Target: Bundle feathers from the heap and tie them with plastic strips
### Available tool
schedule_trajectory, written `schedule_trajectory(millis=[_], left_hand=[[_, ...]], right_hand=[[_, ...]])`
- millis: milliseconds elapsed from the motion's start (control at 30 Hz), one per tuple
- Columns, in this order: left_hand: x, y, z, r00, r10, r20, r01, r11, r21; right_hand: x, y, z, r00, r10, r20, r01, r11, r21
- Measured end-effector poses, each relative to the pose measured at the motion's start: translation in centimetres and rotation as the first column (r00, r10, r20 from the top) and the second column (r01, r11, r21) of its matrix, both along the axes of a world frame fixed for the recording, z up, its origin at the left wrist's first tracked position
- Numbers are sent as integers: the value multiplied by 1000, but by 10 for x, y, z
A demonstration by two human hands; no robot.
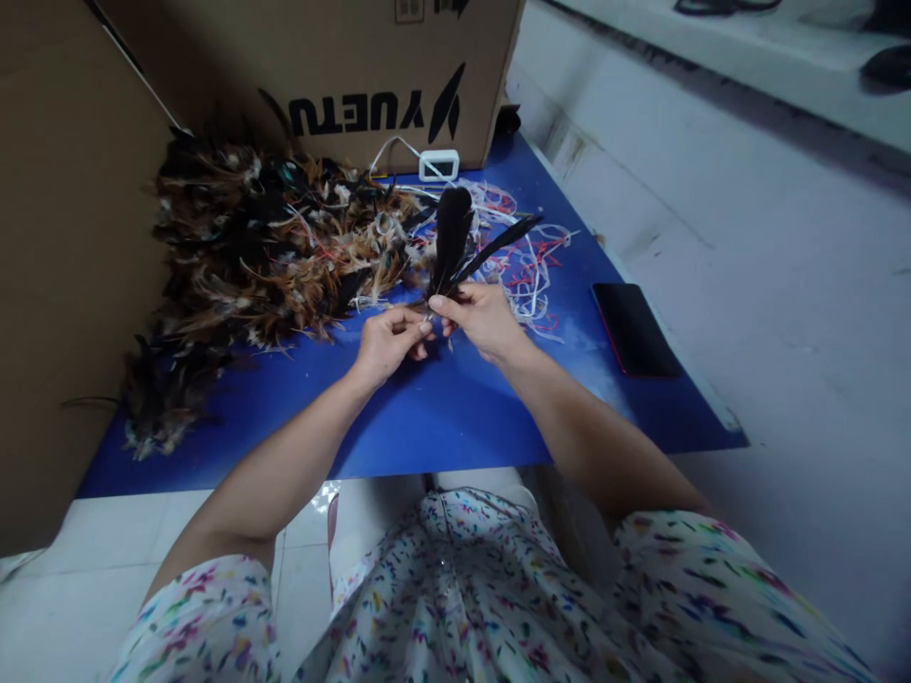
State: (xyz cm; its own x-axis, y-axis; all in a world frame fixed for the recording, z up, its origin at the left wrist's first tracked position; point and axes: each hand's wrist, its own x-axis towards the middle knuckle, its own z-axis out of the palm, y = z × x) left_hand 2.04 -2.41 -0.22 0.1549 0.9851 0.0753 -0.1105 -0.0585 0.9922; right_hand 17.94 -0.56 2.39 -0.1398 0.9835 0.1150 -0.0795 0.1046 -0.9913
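Black feathers (453,242) are held upright in a small fan just above the middle of the frame, their quill ends pinched between the right hand (484,318) and the left hand (388,340), which meet fingertip to fingertip over the blue board (441,417). Both hands are closed on the quills; the forearms are stretched forward from the lower corners of the frame and converge, wrists slightly bent inward. Since the hold is confined to the very tips of the quills, a feather could probably be let slip or be twisted out of line if the pinch were loosened, and the thin shafts might be bent by too hard a squeeze. A loose feather could easily be lost in the brown feather heap (256,256) at the left or snagged in the tangled strings (527,270) behind. A dark phone (635,329) is seen at the right, a cardboard box (377,66) at the top.
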Motion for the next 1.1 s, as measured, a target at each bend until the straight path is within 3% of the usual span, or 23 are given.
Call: schedule_trajectory(millis=[200,333,467,567,633,733,833,900,967,1100], left_hand=[[-3,-3,5,975,-205,87,216,967,-138],[-3,-2,6,972,-209,103,224,962,-158],[-5,2,6,988,-94,126,110,986,-125],[-10,11,8,976,95,195,-78,993,-93],[-14,18,8,937,233,260,-219,972,-82],[-21,26,9,869,379,318,-370,925,-89],[-24,30,8,848,427,313,-422,902,-88],[-23,30,8,849,440,294,-433,897,-93],[-22,30,6,850,447,279,-438,894,-98],[-20,30,5,852,445,277,-439,894,-87]], right_hand=[[6,-1,3,993,84,86,-84,996,0],[8,-1,5,989,100,105,-101,995,5],[15,5,6,992,80,102,-84,996,39],[21,14,6,991,-46,123,39,997,60],[21,22,4,977,-122,174,117,992,40],[12,38,0,950,-104,295,96,995,41],[-2,64,-4,878,-77,473,19,992,125],[-12,83,-5,778,-96,621,-13,986,169],[-23,100,-4,626,-142,767,19,986,168],[-45,118,2,491,-157,857,130,986,106]])
